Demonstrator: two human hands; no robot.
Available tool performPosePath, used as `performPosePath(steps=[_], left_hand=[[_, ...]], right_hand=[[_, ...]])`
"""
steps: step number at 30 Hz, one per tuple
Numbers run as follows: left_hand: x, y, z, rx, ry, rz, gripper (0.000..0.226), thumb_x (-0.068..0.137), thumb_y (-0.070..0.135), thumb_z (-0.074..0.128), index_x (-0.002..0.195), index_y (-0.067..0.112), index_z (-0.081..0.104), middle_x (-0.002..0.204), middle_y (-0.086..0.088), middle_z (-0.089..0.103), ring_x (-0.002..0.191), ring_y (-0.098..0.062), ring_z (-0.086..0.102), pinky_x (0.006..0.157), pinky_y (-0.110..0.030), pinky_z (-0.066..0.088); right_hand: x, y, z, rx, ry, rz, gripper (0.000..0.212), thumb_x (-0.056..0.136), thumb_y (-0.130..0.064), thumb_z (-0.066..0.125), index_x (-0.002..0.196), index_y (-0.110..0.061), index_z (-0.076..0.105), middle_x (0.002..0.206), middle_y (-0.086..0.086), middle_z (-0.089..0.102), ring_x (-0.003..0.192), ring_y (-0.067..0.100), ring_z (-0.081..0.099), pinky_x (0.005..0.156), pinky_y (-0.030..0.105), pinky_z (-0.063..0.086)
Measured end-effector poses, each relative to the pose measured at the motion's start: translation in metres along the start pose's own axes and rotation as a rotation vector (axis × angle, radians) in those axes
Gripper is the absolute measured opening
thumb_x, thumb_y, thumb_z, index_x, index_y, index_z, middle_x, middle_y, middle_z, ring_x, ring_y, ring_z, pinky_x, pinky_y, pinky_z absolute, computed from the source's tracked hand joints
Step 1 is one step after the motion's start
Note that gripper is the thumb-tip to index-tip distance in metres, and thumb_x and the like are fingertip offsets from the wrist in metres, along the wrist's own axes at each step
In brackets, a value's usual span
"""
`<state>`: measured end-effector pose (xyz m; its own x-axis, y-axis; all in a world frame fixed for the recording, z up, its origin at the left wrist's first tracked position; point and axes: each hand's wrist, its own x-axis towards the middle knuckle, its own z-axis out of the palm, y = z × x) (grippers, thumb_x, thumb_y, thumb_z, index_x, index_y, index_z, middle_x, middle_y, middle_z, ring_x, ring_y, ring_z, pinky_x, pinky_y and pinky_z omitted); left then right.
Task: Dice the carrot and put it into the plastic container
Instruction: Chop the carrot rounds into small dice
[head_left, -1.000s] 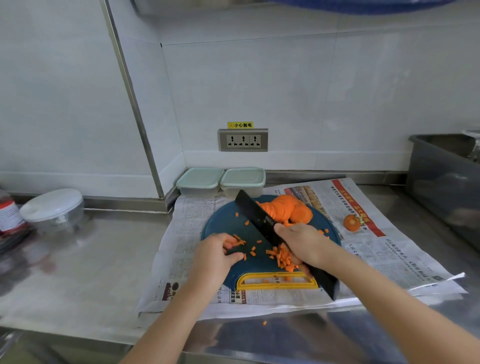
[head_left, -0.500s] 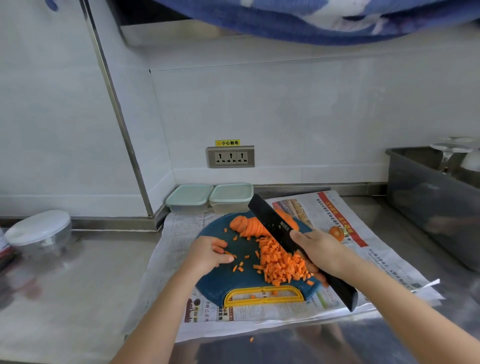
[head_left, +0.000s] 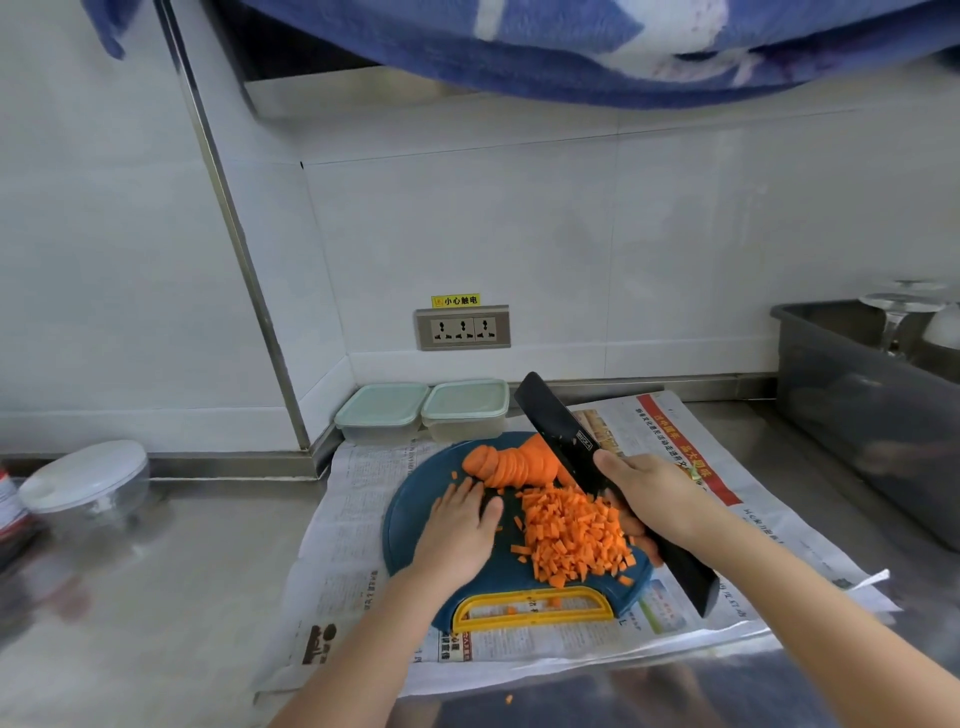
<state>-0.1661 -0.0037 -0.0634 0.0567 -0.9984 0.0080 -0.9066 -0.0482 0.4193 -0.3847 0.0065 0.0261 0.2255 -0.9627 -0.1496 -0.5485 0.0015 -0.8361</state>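
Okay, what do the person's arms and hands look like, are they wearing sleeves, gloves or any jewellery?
The left hand and right hand are bare: no gloves, and no rings or watch visible. The left arm and right arm show no sleeves up to the frame edge.

**Room left, walls far and right**

Bare counter (head_left: 182, 571) lies open left of the newspaper (head_left: 353, 545), up to a lidded bowl (head_left: 88, 478). Two lidded containers (head_left: 467, 408) close the cutting board's (head_left: 405, 519) far side; a black knife (head_left: 561, 431) slants over its right; a grey tub (head_left: 857, 415) blocks the right.
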Motion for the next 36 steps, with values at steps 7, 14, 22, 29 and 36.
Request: performPosePath(steps=[7, 14, 22, 29, 36], left_hand=[[-0.030, 0.049, 0.018, -0.338, 0.011, -0.040, 0.058, 0.102, 0.044, 0.019, 0.152, 0.015, 0.014, 0.159, -0.002, 0.013, 0.147, -0.018, 0.008, 0.118, -0.032, 0.003], [-0.020, 0.062, -0.021, -0.523, 0.256, -0.032, 0.041, 0.103, 0.018, 0.036, 0.143, 0.014, 0.039, 0.144, -0.002, 0.045, 0.116, -0.003, 0.050, 0.096, -0.009, 0.032], [0.049, 0.012, -0.054, -0.428, 0.288, -0.087, 0.029, 0.082, 0.035, 0.073, 0.102, 0.015, 0.069, 0.096, 0.002, 0.068, 0.101, -0.022, 0.064, 0.070, -0.017, 0.043], [0.077, -0.003, -0.048, 0.001, -0.222, 0.075, 0.101, 0.070, 0.054, 0.076, 0.149, 0.020, 0.024, 0.151, -0.002, 0.035, 0.135, -0.020, 0.039, 0.110, -0.033, 0.034], [0.096, -0.018, -0.058, -0.129, -0.279, 0.076, 0.077, 0.067, 0.024, 0.086, 0.135, 0.021, 0.049, 0.123, 0.002, 0.057, 0.105, -0.013, 0.056, 0.088, -0.024, 0.045]], right_hand=[[0.002, 0.004, -0.002, 0.027, -0.007, 0.009, 0.049, 0.101, -0.043, 0.036, 0.068, -0.008, 0.046, 0.044, 0.002, 0.048, 0.036, 0.019, 0.044, 0.042, 0.029, 0.042], [0.013, -0.005, -0.003, -0.074, 0.050, -0.043, 0.051, 0.102, -0.042, 0.033, 0.068, -0.008, 0.048, 0.045, 0.004, 0.050, 0.032, 0.014, 0.044, 0.037, 0.021, 0.040], [0.041, 0.000, 0.001, -0.295, 0.203, -0.115, 0.048, 0.102, -0.043, 0.031, 0.077, -0.010, 0.056, 0.057, 0.001, 0.050, 0.045, 0.006, 0.048, 0.045, 0.017, 0.036], [0.059, 0.020, 0.021, -0.250, 0.313, -0.172, 0.045, 0.101, -0.041, 0.036, 0.072, -0.012, 0.054, 0.062, 0.001, 0.051, 0.050, 0.007, 0.045, 0.043, 0.016, 0.031], [0.071, 0.024, 0.023, -0.271, 0.283, -0.155, 0.048, 0.102, -0.041, 0.035, 0.076, -0.007, 0.056, 0.065, 0.002, 0.052, 0.056, 0.010, 0.049, 0.045, 0.019, 0.035]])
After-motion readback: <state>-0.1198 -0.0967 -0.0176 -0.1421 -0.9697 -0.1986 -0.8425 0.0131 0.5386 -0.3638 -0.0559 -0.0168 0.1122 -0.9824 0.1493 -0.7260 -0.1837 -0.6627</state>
